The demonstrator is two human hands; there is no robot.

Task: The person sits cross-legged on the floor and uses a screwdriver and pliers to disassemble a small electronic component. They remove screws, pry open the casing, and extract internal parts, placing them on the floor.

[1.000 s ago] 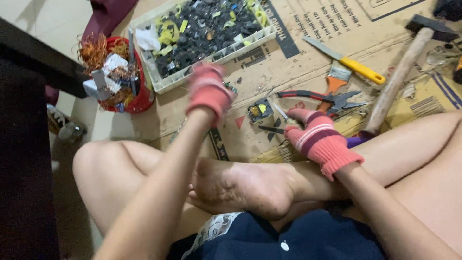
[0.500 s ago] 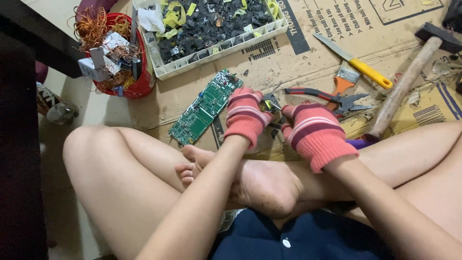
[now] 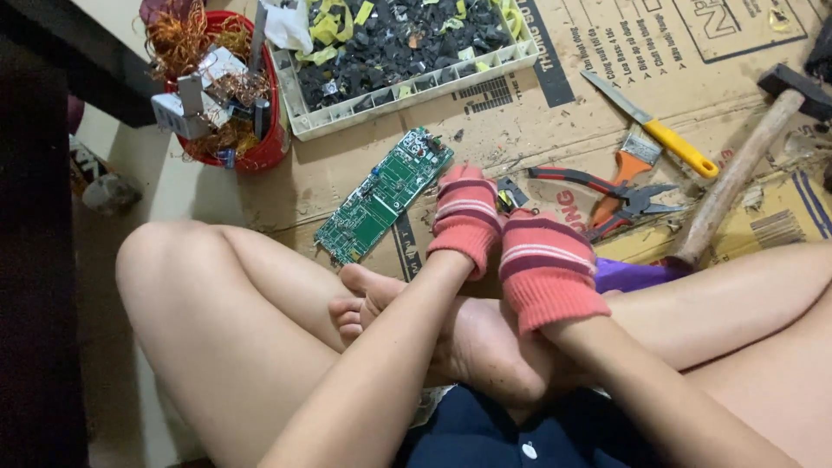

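Note:
I sit cross-legged on cardboard sheets (image 3: 555, 113). Both hands wear red striped knit gloves. My left hand (image 3: 468, 221) and my right hand (image 3: 546, 264) are side by side over my feet, backs up, with the fingers curled down out of sight. Just past their fingertips a small black and yellow part (image 3: 511, 196) lies on the cardboard; whether either hand touches it is hidden. A green circuit board (image 3: 386, 195) lies flat just left of my left hand.
At the back stand a white tray (image 3: 407, 97) of dark scrap parts and a red basket (image 3: 269, 147) of copper wire. To the right lie red-handled pliers (image 3: 576, 180), an orange scraper (image 3: 628, 169), a yellow-handled knife (image 3: 672, 143) and a wooden hammer (image 3: 737, 178). Dark furniture (image 3: 35, 260) borders the left.
My left hand has drawn back from near the tray and come down beside my right hand. The green circuit board now shows on the cardboard, left of the hands.

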